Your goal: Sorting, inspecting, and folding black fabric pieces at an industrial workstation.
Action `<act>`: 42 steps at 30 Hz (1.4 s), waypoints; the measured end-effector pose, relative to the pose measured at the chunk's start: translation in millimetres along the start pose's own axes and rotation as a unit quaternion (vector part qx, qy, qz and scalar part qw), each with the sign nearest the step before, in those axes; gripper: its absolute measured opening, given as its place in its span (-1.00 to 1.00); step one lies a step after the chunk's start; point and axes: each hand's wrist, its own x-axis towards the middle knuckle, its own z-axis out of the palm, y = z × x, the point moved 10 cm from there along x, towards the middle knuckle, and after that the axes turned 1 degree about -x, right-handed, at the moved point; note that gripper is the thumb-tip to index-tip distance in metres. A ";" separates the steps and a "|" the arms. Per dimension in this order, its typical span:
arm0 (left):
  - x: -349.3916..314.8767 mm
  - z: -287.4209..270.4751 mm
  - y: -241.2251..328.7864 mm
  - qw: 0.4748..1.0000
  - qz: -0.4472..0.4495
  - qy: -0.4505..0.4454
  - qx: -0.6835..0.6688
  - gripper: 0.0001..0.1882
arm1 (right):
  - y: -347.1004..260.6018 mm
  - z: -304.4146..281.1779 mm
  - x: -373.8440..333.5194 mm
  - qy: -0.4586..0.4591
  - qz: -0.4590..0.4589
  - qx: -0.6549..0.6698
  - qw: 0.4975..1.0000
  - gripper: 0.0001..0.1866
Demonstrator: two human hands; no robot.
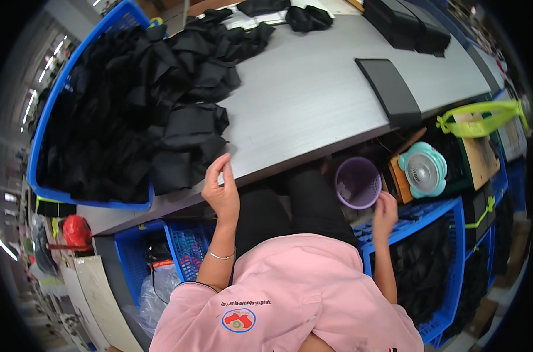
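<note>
My left hand (221, 190) is raised at the table's near edge, fingers loosely bent and thumb apart, with nothing visible in it. Close to its fingertips lies a heap of black fabric pieces (187, 126), which spills from a blue plastic crate (43, 132) onto the grey table (284, 94). My right hand (385, 216) is low on the right, beside the rim of a purple basket (358, 183). Its fingers are curled together, and whatever they may hold is too small to make out.
A flat black piece (390, 88) and a black stack (407, 26) lie on the table's right. Beyond the basket are a turquoise fan (424, 170) and a lime-green frame (483, 117). Blue crates stand at my right (460, 252) and lower left (128, 252).
</note>
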 end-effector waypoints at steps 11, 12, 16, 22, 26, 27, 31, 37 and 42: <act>-30.8 -47.3 -71.2 0.985 -0.172 0.011 -0.034 -0.85 | -411.6 220.8 10.4 -0.064 -0.543 0.079 0.833 -0.54; -31.4 -46.5 -73.1 0.983 -0.178 0.003 -0.033 -0.85 | -411.4 234.7 13.0 -0.062 -0.547 0.082 0.831 -0.54; -17.6 -52.3 -72.9 0.985 -0.168 0.012 -0.023 -0.76 | -381.1 265.9 54.1 -0.115 -0.404 0.186 0.888 -0.64; 1.0 -33.0 -64.2 0.981 -0.156 -0.004 -0.112 -0.65 | -248.8 250.4 105.0 -0.252 0.144 0.454 0.842 -0.78; 18.5 31.9 -14.7 0.993 -0.038 -0.107 -0.039 -0.60 | -167.3 241.5 93.5 -0.242 0.194 0.396 0.864 -0.75; 27.2 53.0 7.1 0.991 0.006 -0.133 -0.013 -0.57 | -160.8 235.9 92.3 -0.240 0.190 0.382 0.872 -0.74; 37.6 128.1 34.8 0.968 0.120 -0.218 0.033 -0.66 | -164.2 201.8 100.4 -0.186 0.102 0.274 0.938 -0.76; 34.1 169.9 30.3 0.958 0.013 -0.285 -0.027 -0.88 | -245.1 135.7 74.2 -0.049 -0.344 0.072 0.935 -0.78; -13.7 179.1 100.4 0.925 0.212 -0.312 -0.036 -0.81 | -182.5 209.9 55.6 -0.446 0.027 0.428 0.786 -0.71</act>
